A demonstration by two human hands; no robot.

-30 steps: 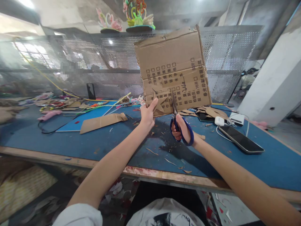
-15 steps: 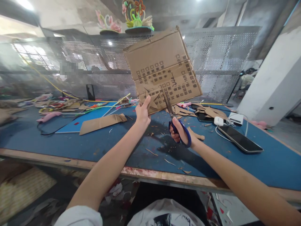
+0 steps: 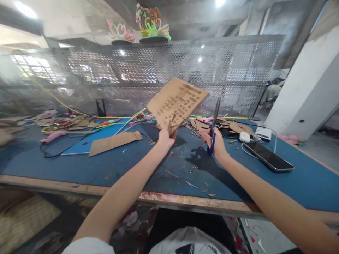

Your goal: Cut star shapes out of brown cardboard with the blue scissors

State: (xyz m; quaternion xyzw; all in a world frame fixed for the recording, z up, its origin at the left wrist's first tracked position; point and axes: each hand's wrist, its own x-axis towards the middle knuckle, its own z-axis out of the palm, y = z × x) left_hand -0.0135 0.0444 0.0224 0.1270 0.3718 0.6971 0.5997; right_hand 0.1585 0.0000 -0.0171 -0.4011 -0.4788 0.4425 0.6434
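My left hand pinches the lower edge of a printed cardboard sheet and holds it tilted back, almost flat, above the blue table. A partly cut star shape sits at the sheet's lower edge near my thumb. To the right, my right hand grips blue-handled scissors with the blades pointing up, clear of the cardboard.
A phone, a white charger and cable lie at the right. A folded cardboard strip, cardboard offcuts, pink and coloured craft pieces and small scraps litter the table. A perforated metal screen stands behind.
The cardboard sheet has tipped back from upright to nearly flat and lower. The scissors have come out of the cut and now point upward, beside the sheet.
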